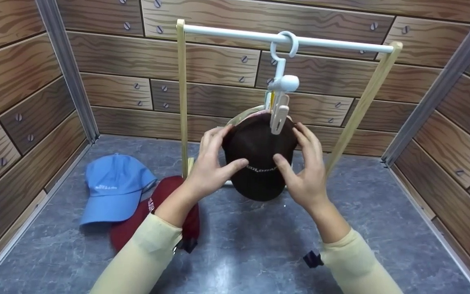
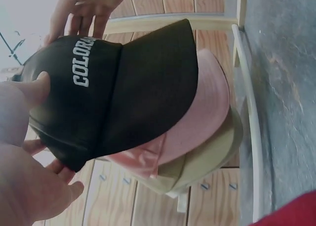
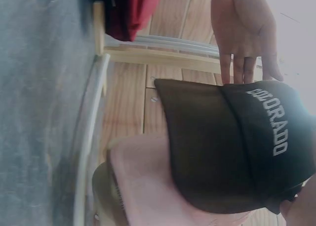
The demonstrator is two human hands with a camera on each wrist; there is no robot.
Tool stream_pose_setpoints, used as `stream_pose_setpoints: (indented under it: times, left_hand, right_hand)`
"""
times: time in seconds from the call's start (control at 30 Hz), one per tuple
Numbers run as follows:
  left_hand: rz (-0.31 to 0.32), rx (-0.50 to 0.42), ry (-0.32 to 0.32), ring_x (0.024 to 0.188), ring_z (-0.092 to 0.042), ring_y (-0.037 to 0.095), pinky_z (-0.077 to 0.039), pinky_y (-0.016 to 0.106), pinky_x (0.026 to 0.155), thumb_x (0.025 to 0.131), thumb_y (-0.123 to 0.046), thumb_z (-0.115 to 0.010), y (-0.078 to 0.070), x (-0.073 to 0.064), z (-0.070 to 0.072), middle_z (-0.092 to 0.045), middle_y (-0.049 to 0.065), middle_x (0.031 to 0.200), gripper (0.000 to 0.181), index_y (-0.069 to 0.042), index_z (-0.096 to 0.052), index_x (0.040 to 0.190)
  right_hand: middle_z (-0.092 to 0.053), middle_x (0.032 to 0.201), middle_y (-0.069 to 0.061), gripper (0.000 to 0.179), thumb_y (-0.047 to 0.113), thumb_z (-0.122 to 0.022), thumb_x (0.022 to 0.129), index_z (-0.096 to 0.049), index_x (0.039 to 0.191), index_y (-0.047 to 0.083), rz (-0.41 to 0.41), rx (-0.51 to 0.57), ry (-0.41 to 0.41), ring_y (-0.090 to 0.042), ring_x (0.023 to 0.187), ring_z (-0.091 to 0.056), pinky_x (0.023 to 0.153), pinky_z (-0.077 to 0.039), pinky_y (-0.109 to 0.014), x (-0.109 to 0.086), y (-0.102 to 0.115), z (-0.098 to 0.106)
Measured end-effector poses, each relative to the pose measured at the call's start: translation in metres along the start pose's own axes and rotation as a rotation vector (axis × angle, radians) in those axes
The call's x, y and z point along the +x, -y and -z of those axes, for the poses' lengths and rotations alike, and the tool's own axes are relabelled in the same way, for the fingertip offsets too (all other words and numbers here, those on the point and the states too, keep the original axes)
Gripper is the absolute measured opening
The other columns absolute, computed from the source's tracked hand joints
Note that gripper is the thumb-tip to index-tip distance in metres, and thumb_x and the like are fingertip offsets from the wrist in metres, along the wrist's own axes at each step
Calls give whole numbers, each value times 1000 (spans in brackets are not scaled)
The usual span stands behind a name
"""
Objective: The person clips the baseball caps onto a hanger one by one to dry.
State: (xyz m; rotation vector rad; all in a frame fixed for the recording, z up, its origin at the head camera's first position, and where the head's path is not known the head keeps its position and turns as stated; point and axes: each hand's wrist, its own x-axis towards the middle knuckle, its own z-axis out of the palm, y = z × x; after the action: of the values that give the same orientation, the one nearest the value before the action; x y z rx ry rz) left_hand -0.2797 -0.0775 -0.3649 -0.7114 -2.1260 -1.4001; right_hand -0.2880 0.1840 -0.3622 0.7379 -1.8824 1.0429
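Note:
A black cap (image 1: 255,147) with white COLORADO lettering (image 3: 270,121) hangs brim down from a clip (image 1: 279,118) on a white hanger (image 1: 279,67). My left hand (image 1: 210,163) touches one side of its crown and my right hand (image 1: 308,167) the other. Both thumbs lie toward the front of the cap, and the other fingers extend along its sides. Behind it hang a pink cap (image 2: 207,97) and a beige cap (image 2: 212,159), both largely covered by the black one in the head view.
The hanger hooks over the white bar (image 1: 235,33) of a wooden-legged rack (image 1: 182,98). To the left, a blue cap (image 1: 114,188) overlaps a dark red cap (image 1: 169,190) on the grey tabletop (image 1: 251,245). Wood-patterned panels (image 1: 116,57) enclose the area.

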Motion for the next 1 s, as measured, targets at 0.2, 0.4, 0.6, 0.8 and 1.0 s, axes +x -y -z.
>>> stream_pose_setpoints:
  times: [0.2,0.4,0.6,0.8,1.0]
  left_hand:
    - [40,11,13,155,-36,33,-34,52,127,97,-29,-89,4,-8,4,-38,18,167,93,-6,-38,172]
    - [42,23,24,162,-30,36,-31,55,129,96,-31,-90,7,-16,0,-23,22,176,108,-6,-22,177]
    - [96,-11,42,151,-50,38,-39,52,126,97,-30,-90,13,-25,-2,-17,23,179,114,-7,-14,178]
    - [133,-6,69,146,-55,40,-42,52,124,98,-32,-89,15,-29,-2,-26,21,176,111,-5,-16,178]
    - [148,20,93,148,-52,38,-44,52,123,98,-31,-89,15,-31,-2,-32,22,173,108,-1,-20,176]
  right_hand:
    - [-49,166,-20,71,5,-84,95,-54,158,-4,8,32,6,-35,146,-51,116,-44,-36,-18,-2,-2]
    - [-52,159,-23,74,0,-85,93,-51,158,-7,23,61,24,-35,141,-54,111,-48,-32,-29,-6,-6]
    - [-56,152,-19,74,2,-88,92,-53,157,-5,8,32,34,-33,137,-55,106,-47,-29,-36,-9,-9]
    - [-56,149,-21,74,6,-89,92,-54,156,-5,11,14,41,-32,133,-55,101,-48,-29,-42,-9,-12]
    - [-57,143,-22,70,7,-89,92,-56,152,-7,13,-5,34,-32,125,-57,96,-47,-28,-45,-11,-15]
